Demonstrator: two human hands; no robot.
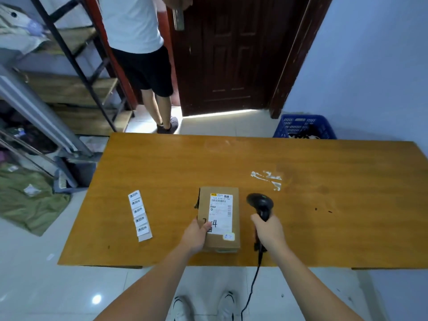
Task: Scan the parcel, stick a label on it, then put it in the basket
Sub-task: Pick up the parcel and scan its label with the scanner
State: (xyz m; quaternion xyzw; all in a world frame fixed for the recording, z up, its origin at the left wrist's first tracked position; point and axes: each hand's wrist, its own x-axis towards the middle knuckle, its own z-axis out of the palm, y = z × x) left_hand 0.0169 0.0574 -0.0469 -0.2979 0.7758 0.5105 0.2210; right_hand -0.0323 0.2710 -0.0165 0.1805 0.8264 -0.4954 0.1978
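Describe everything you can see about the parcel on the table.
The parcel is a brown cardboard box lying flat on the wooden table, near its front edge. A white shipping label with barcodes covers its top, with handwritten black digits and a small pale sticker. The left hand grips its near left corner.

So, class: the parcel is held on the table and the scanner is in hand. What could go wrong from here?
1. The left hand has its thumb on the shipping label of the parcel; it may block a barcode.
2. The scanner sits beside the parcel, so the scan could miss.
3. The scanner's cable hangs off the table edge near the feet and could snag.
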